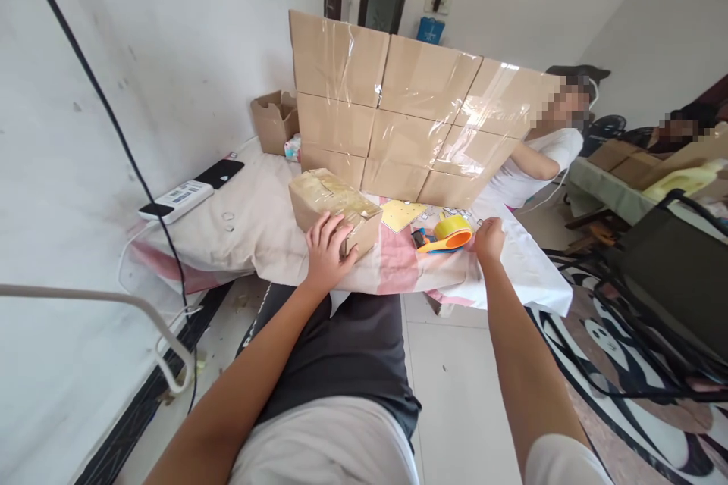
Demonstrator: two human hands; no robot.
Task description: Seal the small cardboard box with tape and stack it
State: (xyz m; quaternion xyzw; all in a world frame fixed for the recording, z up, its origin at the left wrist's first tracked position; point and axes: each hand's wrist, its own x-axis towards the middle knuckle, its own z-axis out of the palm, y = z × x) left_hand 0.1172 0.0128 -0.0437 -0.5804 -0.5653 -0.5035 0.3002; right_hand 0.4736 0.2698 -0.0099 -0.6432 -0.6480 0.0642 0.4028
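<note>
A small cardboard box point(335, 204) with clear tape over its top sits near the front edge of a cloth-covered table. Resting across its near side, my left hand point(330, 250) has its fingers spread and its thumb apart. To the right lies a tape dispenser point(437, 236), orange and blue with a yellow roll. Just beyond the dispenser's right end, my right hand point(489, 239) is closed with the fingers curled in; whatever it holds, if anything, is hidden.
Behind the box stands a tall wall of taped cardboard boxes point(421, 106). An open carton point(274, 121), a white device point(177, 201) and a dark phone point(221, 173) are on the left. A co-worker's arm point(535, 161) shows behind the stack. A black chair point(671, 280) is at right.
</note>
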